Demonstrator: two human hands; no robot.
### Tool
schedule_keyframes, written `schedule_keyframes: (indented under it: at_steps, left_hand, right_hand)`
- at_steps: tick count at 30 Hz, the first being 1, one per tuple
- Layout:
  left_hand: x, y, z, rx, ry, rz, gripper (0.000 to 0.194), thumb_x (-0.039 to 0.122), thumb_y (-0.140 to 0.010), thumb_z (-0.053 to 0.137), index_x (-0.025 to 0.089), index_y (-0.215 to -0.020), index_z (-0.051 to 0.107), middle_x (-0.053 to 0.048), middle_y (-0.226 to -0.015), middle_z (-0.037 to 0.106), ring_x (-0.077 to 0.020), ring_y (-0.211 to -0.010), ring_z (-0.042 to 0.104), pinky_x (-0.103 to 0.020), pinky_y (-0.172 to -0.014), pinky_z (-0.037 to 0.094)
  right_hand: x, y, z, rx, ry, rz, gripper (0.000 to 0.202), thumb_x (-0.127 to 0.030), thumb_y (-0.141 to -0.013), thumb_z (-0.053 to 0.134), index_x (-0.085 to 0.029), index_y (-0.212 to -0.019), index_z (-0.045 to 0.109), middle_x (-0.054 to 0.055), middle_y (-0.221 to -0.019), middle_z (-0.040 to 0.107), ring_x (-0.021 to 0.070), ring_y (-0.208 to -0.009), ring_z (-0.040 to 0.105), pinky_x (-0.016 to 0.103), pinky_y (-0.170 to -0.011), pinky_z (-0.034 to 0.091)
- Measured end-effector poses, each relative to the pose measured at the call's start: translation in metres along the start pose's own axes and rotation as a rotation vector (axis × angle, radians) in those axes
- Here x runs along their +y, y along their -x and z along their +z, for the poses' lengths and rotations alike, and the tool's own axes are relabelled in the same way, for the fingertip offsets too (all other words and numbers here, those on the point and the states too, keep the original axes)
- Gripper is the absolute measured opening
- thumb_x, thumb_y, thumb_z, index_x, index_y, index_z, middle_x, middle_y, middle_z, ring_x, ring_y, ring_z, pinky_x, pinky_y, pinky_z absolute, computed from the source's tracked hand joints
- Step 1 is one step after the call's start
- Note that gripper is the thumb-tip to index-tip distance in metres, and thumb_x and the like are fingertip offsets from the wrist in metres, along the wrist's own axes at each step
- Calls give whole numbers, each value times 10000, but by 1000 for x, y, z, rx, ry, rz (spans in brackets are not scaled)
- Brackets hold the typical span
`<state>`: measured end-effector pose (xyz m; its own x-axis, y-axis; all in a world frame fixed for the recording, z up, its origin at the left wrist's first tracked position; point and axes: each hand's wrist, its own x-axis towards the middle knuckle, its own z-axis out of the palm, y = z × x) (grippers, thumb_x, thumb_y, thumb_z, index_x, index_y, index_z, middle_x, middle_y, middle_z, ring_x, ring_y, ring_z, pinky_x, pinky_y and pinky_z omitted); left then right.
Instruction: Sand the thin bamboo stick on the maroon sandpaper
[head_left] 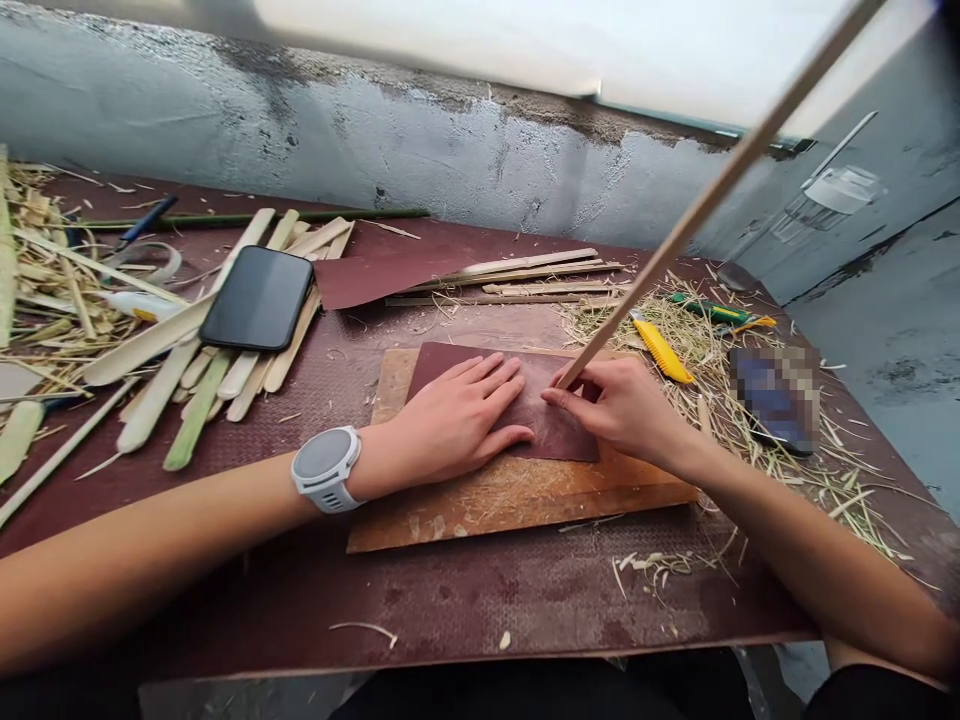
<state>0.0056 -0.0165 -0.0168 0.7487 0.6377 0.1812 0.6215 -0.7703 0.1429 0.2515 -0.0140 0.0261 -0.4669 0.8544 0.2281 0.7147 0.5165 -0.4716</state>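
Had a gray wall [337, 130] behind the bench [420, 610], with the board [480, 500] on the bench and the dark red sheet [551, 440] lying on that board. Pressed the left hand [465, 415], open and palm down, onto the sheet, and pinched the lower end of the long stick [675, 235] between thumb and fingers of the right hand [622, 400], over the sheet's right part, with the rest slanting up to the right. Had slats [157, 395] at left beneath a phone [257, 298], and shavings [847, 495] at right around a yellow cutter [661, 345].
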Motion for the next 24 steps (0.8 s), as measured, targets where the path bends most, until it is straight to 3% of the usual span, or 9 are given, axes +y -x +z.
schedule_keyframes:
  at_steps: [6, 9, 14, 24]
  left_hand:
    - [0, 0, -2, -7, -19, 5, 759, 634, -1077, 398, 34, -1530, 499, -213, -1629, 443, -378, -1538, 398, -503, -1282, 345]
    - [0, 0, -1, 7, -21, 14, 761, 633, -1078, 396, 26, -1523, 504, -220, -1617, 460, -378, -1535, 404, -493, -1285, 340]
    - [0, 0, 1, 25, -4, 17, 745, 627, -1073, 422, 25, -1500, 526, -233, -1611, 460, -372, -1538, 401, -492, -1290, 329]
    - [1, 0, -1, 18, -37, 22, 747, 634, -1081, 381, 32, -1497, 529, -219, -1618, 460, -382, -1524, 420, -481, -1284, 336]
  right_hand:
    - [2, -1, 17, 137, -194, 25, 110, -279, -930, 736, -187, -912, 793, 19, -860, 795, 126, -649, 626, 275, -617, 445]
    - [2, -3, 20, 143, -278, 57, 118, -294, -926, 737, -186, -900, 775, 2, -825, 768, 109, -612, 577, 267, -573, 418]
    - [5, -7, 6, 11, -221, 74, 132, -312, -922, 736, -192, -878, 768, -8, -783, 741, 104, -606, 549, 264, -569, 399]
    - [-4, 3, -30, -254, 227, 28, 115, -264, -924, 693, -181, -867, 749, 42, -805, 740, 152, -664, 603, 302, -660, 417]
